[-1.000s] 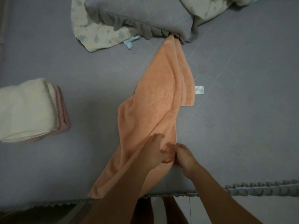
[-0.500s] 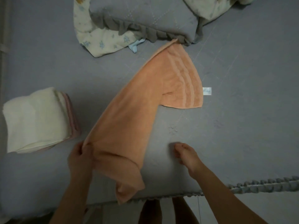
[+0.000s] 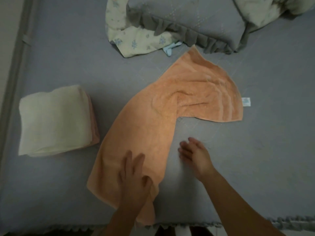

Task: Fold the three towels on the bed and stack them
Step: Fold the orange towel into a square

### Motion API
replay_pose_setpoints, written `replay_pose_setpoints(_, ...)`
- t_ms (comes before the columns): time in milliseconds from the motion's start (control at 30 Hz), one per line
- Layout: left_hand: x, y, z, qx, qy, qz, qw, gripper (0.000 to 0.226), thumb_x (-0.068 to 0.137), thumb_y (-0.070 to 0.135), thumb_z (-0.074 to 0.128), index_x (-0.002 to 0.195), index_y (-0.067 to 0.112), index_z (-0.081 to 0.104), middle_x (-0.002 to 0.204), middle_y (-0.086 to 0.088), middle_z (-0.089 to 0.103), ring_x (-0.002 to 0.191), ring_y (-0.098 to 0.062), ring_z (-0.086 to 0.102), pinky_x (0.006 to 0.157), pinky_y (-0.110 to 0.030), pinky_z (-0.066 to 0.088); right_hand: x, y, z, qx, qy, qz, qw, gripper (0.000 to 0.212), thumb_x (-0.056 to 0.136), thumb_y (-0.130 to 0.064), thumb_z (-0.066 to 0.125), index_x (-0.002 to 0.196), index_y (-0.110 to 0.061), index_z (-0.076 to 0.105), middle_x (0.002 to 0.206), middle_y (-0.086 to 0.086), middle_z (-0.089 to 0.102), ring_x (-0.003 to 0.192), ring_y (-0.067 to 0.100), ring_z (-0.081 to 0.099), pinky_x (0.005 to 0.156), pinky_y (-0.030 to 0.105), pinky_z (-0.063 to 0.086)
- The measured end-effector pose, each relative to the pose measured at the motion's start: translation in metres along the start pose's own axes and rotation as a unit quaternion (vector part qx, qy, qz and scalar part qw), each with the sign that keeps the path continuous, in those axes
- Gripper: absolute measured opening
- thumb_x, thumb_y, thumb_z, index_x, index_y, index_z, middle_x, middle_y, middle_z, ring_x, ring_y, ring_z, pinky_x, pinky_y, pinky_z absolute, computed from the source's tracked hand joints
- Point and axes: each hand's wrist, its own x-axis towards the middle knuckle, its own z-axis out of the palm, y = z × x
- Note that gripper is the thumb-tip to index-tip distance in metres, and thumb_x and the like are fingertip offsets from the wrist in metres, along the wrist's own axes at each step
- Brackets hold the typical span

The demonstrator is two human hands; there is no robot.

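Matt, fuzzy terry-cloth orange towel (image 3: 153, 126)

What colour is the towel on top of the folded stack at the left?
Cream, or pale yellow-white; the top towel shows best in the head view, with a pink towel edge beneath it.

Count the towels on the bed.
3: an orange towel spread mid-bed, a folded cream towel at left, and a pink towel beneath it, only its edge showing.
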Motion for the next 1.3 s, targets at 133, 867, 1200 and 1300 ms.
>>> replay_pose_setpoints(133, 0.019, 0.027, 0.006, 0.074, -0.009, 0.133, 0.988, 0.061, 0.073, 0.046, 0.062, 0.133, 0.038, 0.053, 0.158, -0.002, 0.029, 0.141, -0.03, 0.031, 0.106, -0.047, 0.03, 0.038, -0.086, -0.01, 0.133, 0.039, -0.032, 0.99, 0.014, 0.102, -0.024, 0.043, 0.106, -0.014, 0.052, 0.104, 0.01, 0.06, 0.089, 0.023, 0.062, 0.083, 0.041, 0.052)
replay_pose_setpoints(867, 0.007, 0.004, 0.009, 0.005, 0.001, -0.093, 0.996, 0.066, 0.089, 0.038, 0.065, 0.147, 0.022, 0.04, 0.161, -0.004, 0.025, 0.149, -0.027, 0.018, 0.116, -0.046, 0.019, 0.032, -0.121, -0.093, -0.091, 0.053, 0.012, 0.994, 0.029, 0.101, -0.032, 0.041, 0.077, -0.019, 0.049, 0.072, 0.003, 0.048, 0.055, 0.016, 0.046, 0.053, 0.028, 0.031)
replay_pose_setpoints(1200, 0.019, -0.039, -0.017, 0.088, -0.036, -0.287, 0.953, 0.103, 0.065, 0.064, 0.075, 0.146, 0.02, 0.03, 0.145, -0.018, 0.041, 0.128, -0.04, 0.044, 0.105, -0.054, 0.03, -0.051, 0.098, -0.053, -0.234, -0.091, 0.11, 0.962, 0.023, 0.087, -0.025, 0.068, 0.109, -0.021, 0.063, 0.105, 0.002, 0.069, 0.084, 0.011, 0.061, 0.06, 0.019, 0.041)
replay_pose_setpoints(1300, 0.028, -0.043, -0.022, -0.049, -0.066, -0.261, 0.962, 0.091, 0.07, 0.051, 0.079, 0.139, 0.007, 0.041, 0.138, -0.019, 0.052, 0.124, -0.04, 0.052, 0.101, -0.052, 0.038, -0.055, 0.114, -0.055, -0.234, -0.111, 0.084, 0.962, 0.023, 0.084, -0.016, 0.07, 0.106, -0.024, 0.066, 0.108, 0.001, 0.07, 0.09, 0.008, 0.062, 0.068, 0.016, 0.047)
